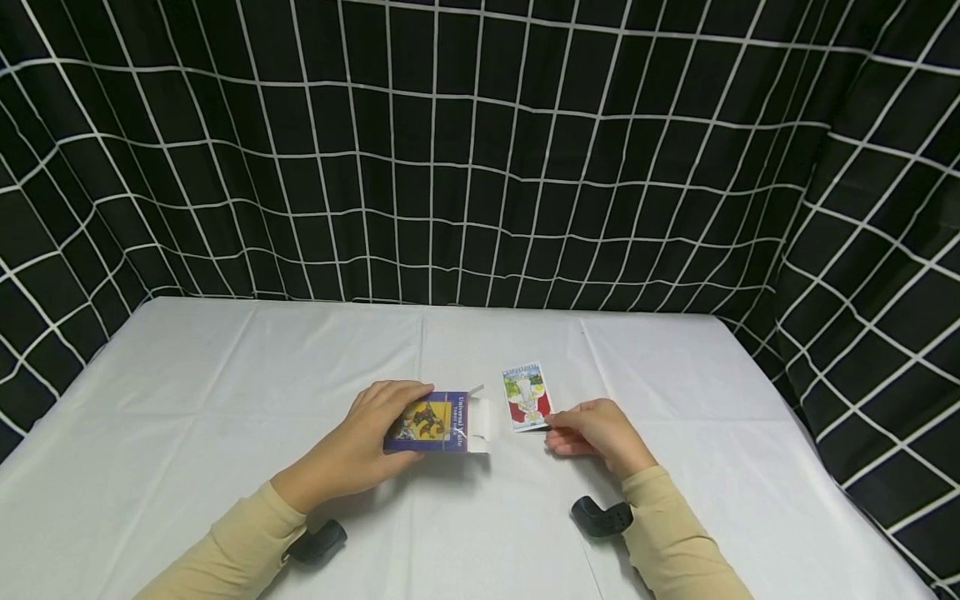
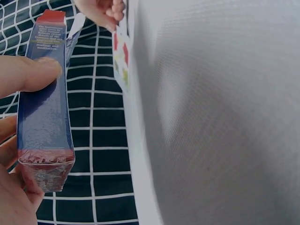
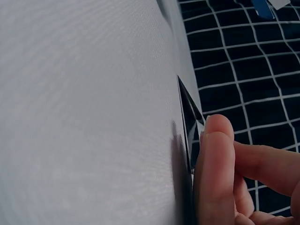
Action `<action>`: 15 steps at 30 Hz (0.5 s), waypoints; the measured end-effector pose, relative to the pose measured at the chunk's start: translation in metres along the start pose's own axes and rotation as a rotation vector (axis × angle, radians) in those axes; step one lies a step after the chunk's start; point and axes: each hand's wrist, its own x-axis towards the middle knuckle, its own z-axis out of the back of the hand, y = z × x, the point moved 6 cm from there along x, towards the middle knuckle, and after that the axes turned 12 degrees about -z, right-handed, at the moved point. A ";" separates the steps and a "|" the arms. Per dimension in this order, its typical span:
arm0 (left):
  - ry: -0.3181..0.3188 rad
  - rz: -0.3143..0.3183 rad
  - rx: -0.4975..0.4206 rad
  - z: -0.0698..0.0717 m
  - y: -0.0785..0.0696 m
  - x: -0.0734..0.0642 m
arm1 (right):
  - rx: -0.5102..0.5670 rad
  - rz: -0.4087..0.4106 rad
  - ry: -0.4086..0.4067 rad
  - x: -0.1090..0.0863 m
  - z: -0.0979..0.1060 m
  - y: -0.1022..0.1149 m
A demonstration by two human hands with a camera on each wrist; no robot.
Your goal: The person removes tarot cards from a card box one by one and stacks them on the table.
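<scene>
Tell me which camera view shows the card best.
The head view shows the card almost face-on, its picture nearly whole, the right hand covering only a corner. The left wrist view shows its face narrowly, at a steep slant; the right wrist view just a narrow dark wedge beside that hand.

Soft, even light leaves faint shadows on the white tablecloth (image 1: 480, 533); both wrist views look dimmer, hazier.

The left hand (image 2: 30, 74) grips a blue box (image 2: 47, 119) with red ends, thumb across its printed side. To the right, the right hand (image 2: 103, 11) pinches a colourful card (image 2: 120, 54) at white cloth (image 2: 215, 117); black, white-gridded fabric (image 2: 104, 140) hangs at the far side.
</scene>
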 end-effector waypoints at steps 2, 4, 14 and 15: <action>0.002 0.001 -0.002 0.000 0.000 0.000 | -0.034 -0.016 -0.011 0.000 0.000 -0.001; 0.004 0.003 -0.003 0.000 0.000 0.000 | -0.065 -0.031 -0.015 0.000 -0.001 -0.002; 0.011 0.017 -0.016 0.000 0.000 0.000 | -0.133 -0.057 -0.031 0.002 0.000 -0.005; 0.011 0.017 -0.015 0.000 0.000 0.000 | -0.143 -0.057 -0.033 0.002 0.000 -0.005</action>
